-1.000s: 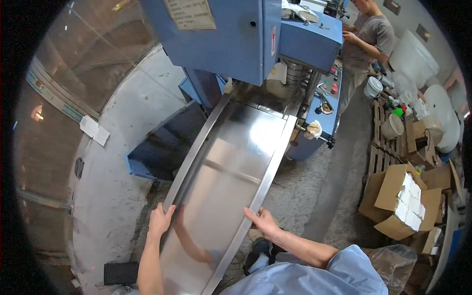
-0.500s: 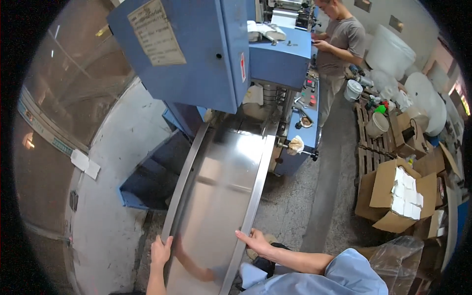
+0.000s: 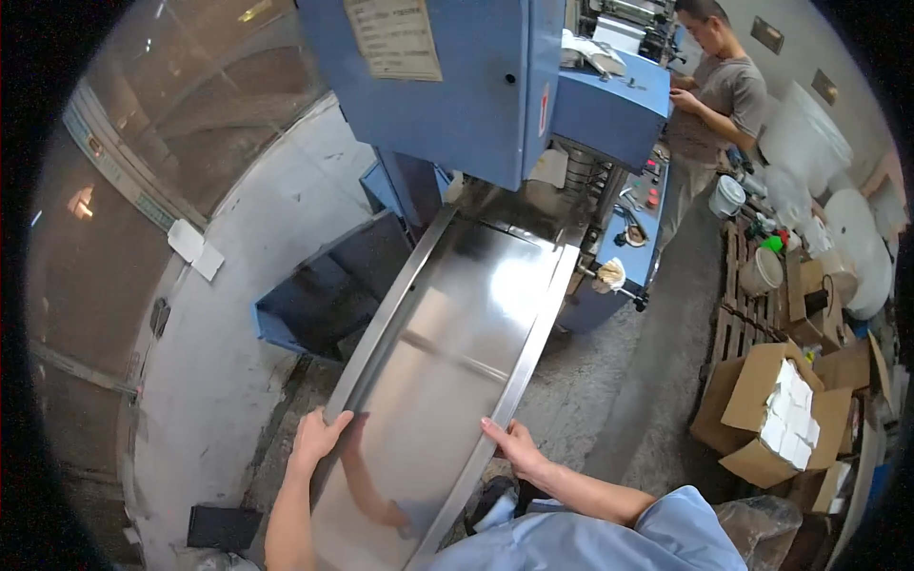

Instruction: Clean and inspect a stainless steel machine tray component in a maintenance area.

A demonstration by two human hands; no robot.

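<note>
A long, shiny metal chute [image 3: 457, 324] with raised side rails runs from a blue machine down toward me. My left hand [image 3: 317, 440] holds its left rail, the thumb laid over the edge and the other fingers mostly hidden along the outside. On the opposite rail sits my right hand [image 3: 517, 449], closed round it with the thumb on top and the fingers out of sight beneath. Nothing lies on the part of the chute between my hands; its polished surface mirrors an arm.
A blue machine cabinet [image 3: 438, 95] rises at the chute's far end. Beyond it a person [image 3: 719, 105] stands holding something small. An open carton [image 3: 738, 419] of white packets stands at right, near a wooden pallet [image 3: 738, 285] and buckets. A dark blue-edged bin [image 3: 333, 285] is left of the chute.
The view has swung left, so the machine and chute appear farther right. Both hands stay on the rails; my left hand now sits slightly farther up its rail.
</note>
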